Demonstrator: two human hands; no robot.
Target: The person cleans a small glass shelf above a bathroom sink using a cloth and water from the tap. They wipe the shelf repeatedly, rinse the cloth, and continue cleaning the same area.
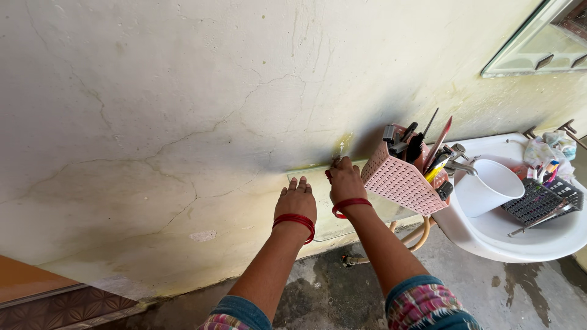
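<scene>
1. Glass shelf (318,227) mounted low on the cracked, yellowed wall (183,122); long axis level along the wall, front edge facing out toward the wearer.
2. Left hand (296,201) laid flat, palm down, on the left part of the shelf, fingers straight, together and pointing at the wall; gripping nothing. Red bangles (295,222) around that wrist.
3. Right hand (346,180) just beside the left, at the shelf's back edge, fingertips pinched around a small pale screw or fixing (341,148) where shelf meets wall; object too small to name surely, standing roughly upright, tip up. Red bangle (351,205) on this wrist too.
4. Pink perforated plastic holder (400,183) on the right end of the shelf, tilted, touching the right forearm's side; packed with combs, brushes and a yellow-handled item (422,150) sticking up and leaning right.
5. White washbasin (526,235) right of the holder, with a metal tap (460,164), a white plastic mug (488,186) lying on its side, mouth facing up-left, and a dark mesh tray (541,200) holding toothbrushes.
6. Framed mirror corner (541,43) at the top right; grey concrete floor (330,293) below.
</scene>
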